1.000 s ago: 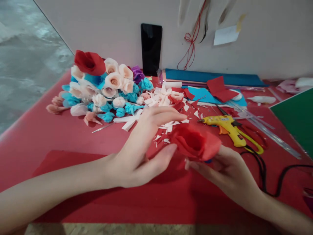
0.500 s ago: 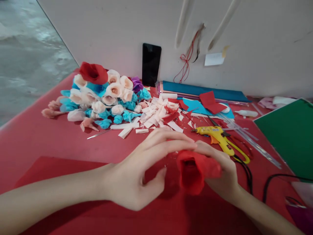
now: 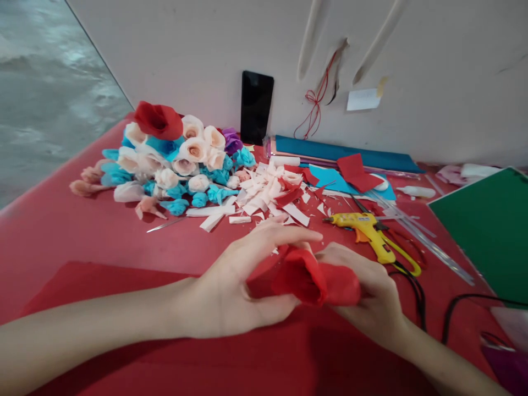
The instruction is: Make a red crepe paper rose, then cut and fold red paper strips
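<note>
A red paper flower [image 3: 303, 278] with a cupped opening faces left, low over the table in front of me. My right hand [image 3: 371, 291] is closed round its base on the right side. From the left, my left hand [image 3: 243, 280] curves round the petals. Its thumb lies along their lower edge while the index finger stretches out above them; the other fingertips are partly hidden behind the flower. Beneath my left forearm lies a flat sheet of red paper [image 3: 103, 280].
Several finished paper flowers [image 3: 193, 151] are heaped at the back left, beside pale paper scraps [image 3: 268, 190]. A yellow glue gun [image 3: 371, 231] lies right of my hands, its black cable running forward. A green board [image 3: 487, 231] stands at the right; a black phone [image 3: 256, 107] leans on the wall.
The flower has shifted left and slightly up, its opening turning. My left thumb has come up against the petals, and the left hand now surrounds them; before, it was apart.
</note>
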The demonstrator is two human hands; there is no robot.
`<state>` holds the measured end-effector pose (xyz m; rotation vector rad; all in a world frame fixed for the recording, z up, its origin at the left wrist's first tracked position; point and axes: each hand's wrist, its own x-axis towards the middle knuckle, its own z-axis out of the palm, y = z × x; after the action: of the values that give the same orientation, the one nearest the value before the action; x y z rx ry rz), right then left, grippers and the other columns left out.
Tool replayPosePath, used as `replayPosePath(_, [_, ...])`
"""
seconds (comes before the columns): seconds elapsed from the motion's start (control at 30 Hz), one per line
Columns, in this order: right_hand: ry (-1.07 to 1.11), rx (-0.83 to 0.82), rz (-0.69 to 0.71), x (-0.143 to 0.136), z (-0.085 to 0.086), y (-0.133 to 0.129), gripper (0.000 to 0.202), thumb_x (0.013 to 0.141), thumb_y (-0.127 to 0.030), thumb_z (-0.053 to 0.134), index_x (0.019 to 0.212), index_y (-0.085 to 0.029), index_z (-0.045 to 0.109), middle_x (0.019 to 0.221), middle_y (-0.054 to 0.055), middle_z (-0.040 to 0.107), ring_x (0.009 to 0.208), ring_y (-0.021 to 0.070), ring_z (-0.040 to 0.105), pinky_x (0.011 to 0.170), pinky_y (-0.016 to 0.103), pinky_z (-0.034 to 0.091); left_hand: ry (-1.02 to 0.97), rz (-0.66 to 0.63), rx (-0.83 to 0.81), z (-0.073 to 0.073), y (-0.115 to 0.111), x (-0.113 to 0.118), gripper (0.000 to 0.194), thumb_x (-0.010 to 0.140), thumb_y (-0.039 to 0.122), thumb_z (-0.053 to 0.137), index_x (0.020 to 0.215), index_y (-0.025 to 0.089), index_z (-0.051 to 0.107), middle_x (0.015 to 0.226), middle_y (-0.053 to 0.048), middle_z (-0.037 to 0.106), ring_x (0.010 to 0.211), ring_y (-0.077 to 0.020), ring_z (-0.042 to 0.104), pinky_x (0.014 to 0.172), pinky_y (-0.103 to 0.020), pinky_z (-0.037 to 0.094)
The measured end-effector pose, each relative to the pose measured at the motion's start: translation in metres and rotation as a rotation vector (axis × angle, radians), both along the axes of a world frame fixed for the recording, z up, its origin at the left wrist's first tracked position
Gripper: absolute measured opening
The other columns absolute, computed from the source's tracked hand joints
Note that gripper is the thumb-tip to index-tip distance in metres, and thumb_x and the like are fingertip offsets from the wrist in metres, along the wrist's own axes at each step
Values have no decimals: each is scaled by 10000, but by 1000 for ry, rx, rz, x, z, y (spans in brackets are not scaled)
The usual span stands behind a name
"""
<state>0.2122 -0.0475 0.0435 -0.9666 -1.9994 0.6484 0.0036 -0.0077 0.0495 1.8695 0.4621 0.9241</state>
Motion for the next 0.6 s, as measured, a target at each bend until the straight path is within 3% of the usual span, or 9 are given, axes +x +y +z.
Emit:
replayPosePath(0.2, [94,-74,27,-2,0,-1,117,770,-121,608,799,-222,557,741,-8,609,662,117,533,597,240,439,-26,-9,-118,-2,0,3,591,740,124,657,1251,287,408,1149,-34,561,1010,-145,566,898,-240,477])
replayPosePath(0.33, [177,-166,-29,-3,4,-3,140,777,-151,613,680,-207,529,641,-31,564,571,95,494,527,205,425,34,-5,-227,-2,0,8,664,691,212,735,1257,244,389,1235,-64,528,1079,-185,555,986,-312,442])
replayPosePath(0.43, [239,-331,-72,-4,5,-3,210,756,-191,649,600,-188,508,555,-41,509,498,76,431,469,185,396,60,-4,-245,-6,-1,11,609,703,226,726,1235,228,429,1269,-60,525,1135,-193,529,1031,-334,405])
replayPosePath(0.6, [445,-659,-147,-4,-2,-8,142,712,-286,708,703,-162,639,640,9,614,533,93,514,498,200,437,-22,-60,-234,-13,0,15,351,776,186,658,1110,201,552,1194,-40,589,1154,-168,517,1043,-294,380])
